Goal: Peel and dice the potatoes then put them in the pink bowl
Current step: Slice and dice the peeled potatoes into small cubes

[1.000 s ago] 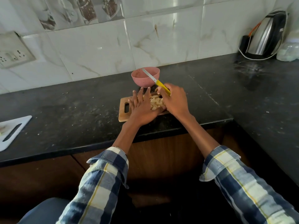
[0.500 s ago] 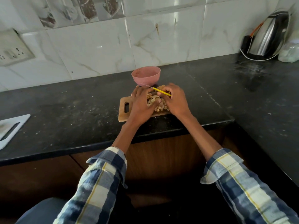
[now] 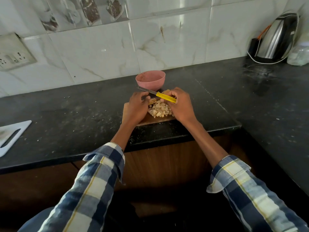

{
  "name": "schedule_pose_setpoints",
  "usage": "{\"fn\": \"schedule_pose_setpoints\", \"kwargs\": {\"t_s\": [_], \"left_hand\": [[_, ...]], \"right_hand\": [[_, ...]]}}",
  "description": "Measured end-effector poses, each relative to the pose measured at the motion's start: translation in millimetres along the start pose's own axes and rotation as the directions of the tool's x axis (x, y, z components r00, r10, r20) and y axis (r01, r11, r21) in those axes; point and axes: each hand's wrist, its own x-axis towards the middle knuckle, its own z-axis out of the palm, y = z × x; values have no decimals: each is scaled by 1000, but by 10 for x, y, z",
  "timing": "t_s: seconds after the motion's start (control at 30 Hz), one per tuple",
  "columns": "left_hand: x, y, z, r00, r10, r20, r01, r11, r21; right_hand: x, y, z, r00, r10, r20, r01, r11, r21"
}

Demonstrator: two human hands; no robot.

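Note:
A heap of diced potato (image 3: 160,110) lies on a wooden cutting board (image 3: 151,120) near the counter's front edge. My left hand (image 3: 136,108) curls against the heap's left side, fingers bent inward. My right hand (image 3: 179,106) cups the heap's right side and holds a yellow-handled knife (image 3: 165,97), its blade pointing left across the board. The pink bowl (image 3: 150,80) stands just behind the board, and I see no potato in it.
The black counter (image 3: 66,114) runs left and turns a corner at the right. A white cutting board (image 3: 11,136) lies at the far left edge. A steel kettle (image 3: 275,37) with its cord and a plastic bag (image 3: 299,54) sit at the back right. Tiled wall behind.
Both hands have drawn the potato pieces into a tighter heap. The knife blade dropped from pointing up over the bowl to lying nearly level across the board. My left fingers curled.

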Motion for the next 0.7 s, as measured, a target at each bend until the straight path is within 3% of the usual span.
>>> {"fn": "schedule_pose_setpoints", "kwargs": {"t_s": [0.07, 0.2, 0.6, 0.7], "left_hand": [[104, -16, -27, 999, -35, 2, 35, 999, -6], [303, 7, -90, 988, -83, 133, 74, 995, 66], [390, 82, -237, 960, 151, 237, -218, 931, 292], [370, 85, -182, 963, 189, 195, -245, 913, 325]], "right_hand": [[0, 9, 0, 999, 40, -31, -39, 999, 38], [-1, 17, 5, 992, 113, -63, -111, 993, 45], [-3, 30, -11, 991, 96, -91, -104, 990, -92], [-17, 14, -28, 990, 113, -86, -122, 987, -107]]}}
